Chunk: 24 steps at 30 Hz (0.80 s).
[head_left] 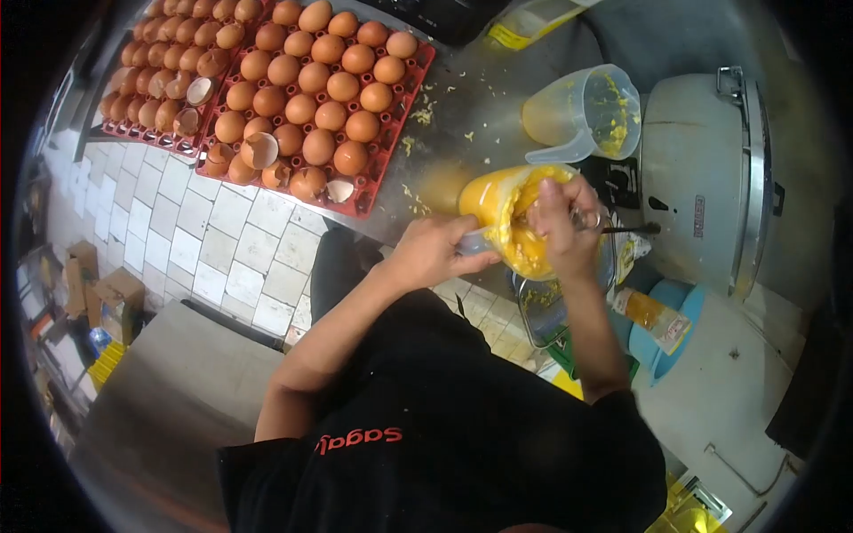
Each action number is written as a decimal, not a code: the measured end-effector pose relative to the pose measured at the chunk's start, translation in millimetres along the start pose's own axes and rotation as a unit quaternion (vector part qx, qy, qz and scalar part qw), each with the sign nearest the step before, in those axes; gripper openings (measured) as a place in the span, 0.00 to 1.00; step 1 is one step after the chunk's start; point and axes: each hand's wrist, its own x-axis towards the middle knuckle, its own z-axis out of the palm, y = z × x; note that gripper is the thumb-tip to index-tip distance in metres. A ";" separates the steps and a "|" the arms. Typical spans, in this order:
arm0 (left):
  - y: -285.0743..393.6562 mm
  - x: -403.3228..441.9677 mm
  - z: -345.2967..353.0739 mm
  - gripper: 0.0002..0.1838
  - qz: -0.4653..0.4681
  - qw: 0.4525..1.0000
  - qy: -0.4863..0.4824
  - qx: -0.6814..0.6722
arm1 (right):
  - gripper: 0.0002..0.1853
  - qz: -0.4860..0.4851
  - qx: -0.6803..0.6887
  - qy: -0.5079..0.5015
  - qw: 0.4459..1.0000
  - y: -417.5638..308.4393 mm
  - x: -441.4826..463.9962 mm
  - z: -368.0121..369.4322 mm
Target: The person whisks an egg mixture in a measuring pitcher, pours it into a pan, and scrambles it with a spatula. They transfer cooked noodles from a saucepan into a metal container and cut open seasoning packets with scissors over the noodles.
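Note:
A clear plastic pitcher (484, 191) with yellow egg mixture inside is tilted, its mouth toward my body. My left hand (435, 253) is closed round the pitcher's handle. At the pitcher's mouth, my right hand (566, 222) has its fingers closed round a utensil, whose dark end (635, 228) sticks out to the right; the rest of it is hidden by the hand and the mixture. Yellow bits coat the pitcher's rim. Below the mouth is a clear container (542, 311) with yellow residue.
Red trays of brown eggs (373, 191) and cracked shells (259, 151) stand at the upper left. A second pitcher (569, 111) lies behind, near a large metal pot (693, 178). A blue bowl (689, 324) is at the right. Yellow crumbs dot the steel counter (453, 115).

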 end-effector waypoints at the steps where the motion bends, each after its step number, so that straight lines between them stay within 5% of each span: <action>1: -1.0 2.9 -0.1 0.24 -0.001 1.000 0.008 0.003 | 0.11 0.035 -0.073 -0.012 0.997 9.3 4.3 3.8; 4: -1.8 1.7 -0.2 0.23 0.022 0.999 0.023 0.035 | 0.10 -0.087 0.176 0.095 0.976 -27.8 21.3 -12.5; 7: 0.4 -0.8 1.4 0.22 0.002 1.000 0.010 0.005 | 0.15 -0.015 -0.303 -0.016 0.953 -1.9 1.3 18.1; 10: 0.7 -2.7 4.5 0.23 -0.017 1.000 0.008 0.001 | 0.13 -0.090 0.176 0.045 0.979 -43.6 20.1 -20.5; 12: -3.2 2.9 -1.7 0.22 0.000 1.000 0.007 0.022 | 0.05 -0.205 -0.173 0.125 0.955 7.3 14.8 -18.3; 13: -2.6 -1.3 2.6 0.23 0.007 1.000 0.010 0.019 | 0.03 -0.246 -0.338 0.046 0.907 5.0 7.5 -26.4; 15: -6.4 3.4 3.2 0.24 0.022 0.999 0.032 0.013 | 0.03 -0.240 -0.440 -0.065 0.863 3.2 14.5 -25.2; 19: -5.9 4.9 4.7 0.24 0.027 0.999 0.033 0.024 | 0.11 -0.079 -0.270 -0.058 0.958 9.5 0.6 -2.5; 22: -3.1 4.1 -0.1 0.24 0.009 1.000 0.021 0.020 | 0.10 -0.172 -0.273 0.125 0.938 4.4 4.4 -36.1; 24: -6.5 10.5 -2.5 0.23 0.028 0.998 0.040 0.036 | 0.09 -0.179 -0.268 0.134 0.937 9.5 12.8 -32.5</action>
